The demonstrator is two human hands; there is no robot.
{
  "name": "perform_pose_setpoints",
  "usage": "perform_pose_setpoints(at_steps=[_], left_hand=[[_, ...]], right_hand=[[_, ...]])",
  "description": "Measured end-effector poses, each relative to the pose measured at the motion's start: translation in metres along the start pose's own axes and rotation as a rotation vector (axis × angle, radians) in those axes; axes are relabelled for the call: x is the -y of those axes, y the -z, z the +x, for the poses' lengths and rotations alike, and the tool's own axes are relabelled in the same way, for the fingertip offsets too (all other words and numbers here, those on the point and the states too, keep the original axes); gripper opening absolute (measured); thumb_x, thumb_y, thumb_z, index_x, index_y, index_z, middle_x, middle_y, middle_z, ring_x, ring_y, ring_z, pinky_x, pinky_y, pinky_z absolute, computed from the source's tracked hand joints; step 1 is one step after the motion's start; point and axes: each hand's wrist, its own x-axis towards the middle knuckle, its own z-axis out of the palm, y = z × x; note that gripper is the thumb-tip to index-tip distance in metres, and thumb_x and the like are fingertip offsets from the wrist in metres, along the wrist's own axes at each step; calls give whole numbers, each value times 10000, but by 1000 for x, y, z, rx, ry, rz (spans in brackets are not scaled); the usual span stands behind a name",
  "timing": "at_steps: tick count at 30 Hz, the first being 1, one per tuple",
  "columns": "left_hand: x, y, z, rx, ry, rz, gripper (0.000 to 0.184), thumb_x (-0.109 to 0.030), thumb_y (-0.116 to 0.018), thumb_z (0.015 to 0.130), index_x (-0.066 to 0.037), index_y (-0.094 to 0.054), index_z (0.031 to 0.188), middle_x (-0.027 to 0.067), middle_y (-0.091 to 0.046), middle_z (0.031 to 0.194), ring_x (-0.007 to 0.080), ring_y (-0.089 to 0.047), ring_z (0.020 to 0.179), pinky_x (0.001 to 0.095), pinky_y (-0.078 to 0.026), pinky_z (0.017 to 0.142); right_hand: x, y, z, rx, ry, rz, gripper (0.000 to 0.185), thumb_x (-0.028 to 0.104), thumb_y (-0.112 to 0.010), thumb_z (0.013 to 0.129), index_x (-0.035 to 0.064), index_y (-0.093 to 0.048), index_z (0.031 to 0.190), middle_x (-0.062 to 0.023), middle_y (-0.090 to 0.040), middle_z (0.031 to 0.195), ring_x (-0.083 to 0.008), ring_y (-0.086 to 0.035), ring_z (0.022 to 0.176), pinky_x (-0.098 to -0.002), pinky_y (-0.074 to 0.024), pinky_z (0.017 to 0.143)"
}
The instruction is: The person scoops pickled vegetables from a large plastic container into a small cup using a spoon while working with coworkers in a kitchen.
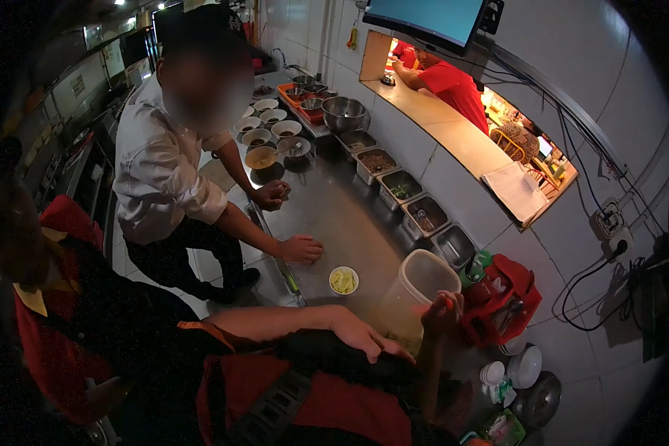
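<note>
My left hand [360,334] reaches in from the left at the counter's near edge, fingers extended to the right and apart, holding nothing visible. My right hand [442,312] is raised beside the clear plastic tub [428,275], its fingers curled around something small and reddish that I cannot make out. A small white bowl of pale yellow pieces [343,280] stands on the steel counter [323,223], above my left hand and left of the tub.
A co-worker in a white jacket [152,156] leans over the counter's left side, one hand flat on it. Steel food containers [401,186] line the wall. White bowls [286,128] stand farther back. A red basket [502,301] and stacked dishes [524,366] are right. Another person [33,327] is left.
</note>
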Motion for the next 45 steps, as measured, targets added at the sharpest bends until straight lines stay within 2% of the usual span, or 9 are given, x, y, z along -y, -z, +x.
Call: perform_pose_setpoints(at_steps=[6,9,14,16,25,35,37,40,45], left_hand=[[-4,1,-23,-111,29,-31,768,-104,-435,836,-64,-144,1546,107,-201,1571,216,-193,1430,333,-153,1149],[8,1,-37,-185,53,-148,764,-132,-441,844,-78,-150,1548,94,-218,1561,207,-214,1416,329,-155,1147],[13,-9,-65,-359,138,-261,766,-180,-473,849,-80,-167,1544,89,-238,1552,202,-237,1406,327,-158,1146],[17,-8,-74,-366,135,-296,771,-202,-475,873,-120,-126,1556,78,-84,1617,215,-11,1488,406,-60,1179],[20,-1,-83,-375,83,-298,748,-250,-540,910,-122,-174,1549,85,-144,1607,233,-89,1481,410,-89,1177],[26,-23,-95,-434,39,-222,746,-250,-533,901,-111,-183,1546,82,-164,1603,232,-119,1477,410,-90,1178],[21,-37,-96,-524,-12,-205,739,-183,-527,859,-106,-239,1535,69,-277,1546,198,-248,1405,343,-172,1141],[20,-51,-100,-524,-19,-137,720,-211,-506,891,-97,-213,1538,80,-192,1597,226,-136,1474,403,-95,1180],[6,-75,-93,-539,-48,-67,707,-147,-487,887,-77,-213,1535,84,-208,1591,216,-152,1470,377,-121,1175]], right_hand=[[-23,-49,-20,124,121,-94,102,79,-581,855,31,-579,765,-113,-569,690,-327,-541,628,-431,-440,623],[-33,-67,-28,137,-7,-39,125,105,-575,869,23,-593,776,-116,-552,668,-324,-535,628,-449,-440,618],[-50,-83,-33,162,22,-52,152,123,-555,885,25,-596,776,-118,-545,655,-323,-533,622,-444,-438,611],[-52,-86,-34,184,54,-89,159,127,-552,885,22,-595,775,-117,-542,651,-318,-527,615,-436,-437,609],[-45,-79,-51,344,19,-51,59,77,-599,822,26,-597,792,-135,-557,698,-349,-530,684,-467,-429,696],[-33,-79,-65,352,8,-88,46,73,-594,812,41,-602,781,-124,-572,709,-345,-559,720,-453,-431,759],[-30,-78,-63,413,-24,-106,70,87,-600,815,47,-585,761,-130,-582,722,-346,-565,742,-461,-428,764],[-23,-75,-57,430,13,-138,92,86,-592,827,49,-569,746,-125,-590,725,-346,-571,752,-465,-428,764],[-18,-70,-51,457,83,-197,110,129,-591,852,62,-607,767,-105,-604,716,-314,-582,735,-437,-434,730]])
